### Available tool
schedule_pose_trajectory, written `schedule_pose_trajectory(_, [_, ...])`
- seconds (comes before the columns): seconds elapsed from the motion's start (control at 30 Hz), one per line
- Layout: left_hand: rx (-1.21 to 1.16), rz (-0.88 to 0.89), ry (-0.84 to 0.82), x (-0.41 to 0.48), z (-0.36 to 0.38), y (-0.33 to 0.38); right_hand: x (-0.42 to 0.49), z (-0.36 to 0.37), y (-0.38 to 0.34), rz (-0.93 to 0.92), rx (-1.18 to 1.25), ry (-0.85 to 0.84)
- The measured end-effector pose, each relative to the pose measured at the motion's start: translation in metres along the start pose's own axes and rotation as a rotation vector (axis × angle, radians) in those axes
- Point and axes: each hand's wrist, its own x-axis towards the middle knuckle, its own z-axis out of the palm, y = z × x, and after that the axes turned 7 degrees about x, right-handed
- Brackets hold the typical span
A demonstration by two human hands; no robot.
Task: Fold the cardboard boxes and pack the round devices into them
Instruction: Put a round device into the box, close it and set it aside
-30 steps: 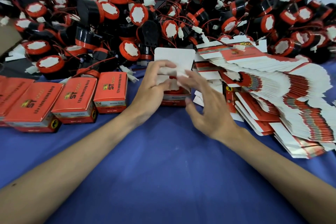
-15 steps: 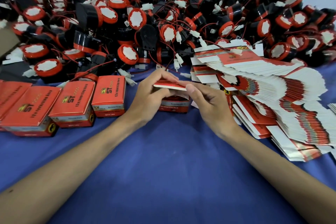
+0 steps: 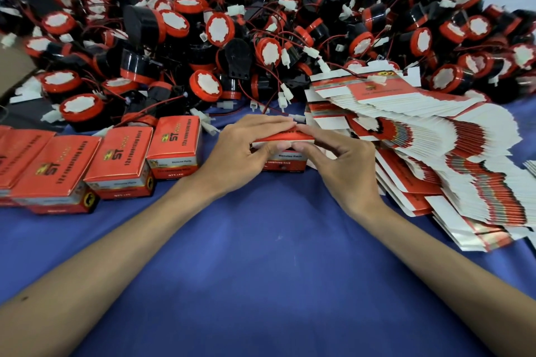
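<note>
A small red cardboard box (image 3: 285,163) stands on the blue cloth at centre, its lid nearly flat. My left hand (image 3: 246,151) lies over the lid's left half, fingers on top and thumb at the front edge. My right hand (image 3: 336,165) holds the lid's right end between fingers and thumb. What is inside the box is hidden. Behind lies a big heap of round red-and-black devices (image 3: 217,29) with wires and white plugs. A fanned stack of flat box blanks (image 3: 435,136) lies to the right.
Several closed red boxes (image 3: 121,159) stand in a row at the left on the blue cloth (image 3: 261,255). A brown carton edge (image 3: 11,66) shows at far left. A pale wall rises behind the heap.
The white lid flap stood upright a second ago; both hands have folded it down onto the box and now press it nearly flat.
</note>
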Motion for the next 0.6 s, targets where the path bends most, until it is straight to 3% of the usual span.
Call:
schedule_pose_trajectory(0.3, [-0.085,0.008,0.002,-0.001,0.000,-0.001,-0.006,0.006,0.008,-0.341,-0.340,0.070])
schedule_pose_trajectory(0.6, [0.070,0.116,-0.017,-0.003,0.002,-0.003,-0.011,0.006,0.010,-0.407,-0.419,0.091])
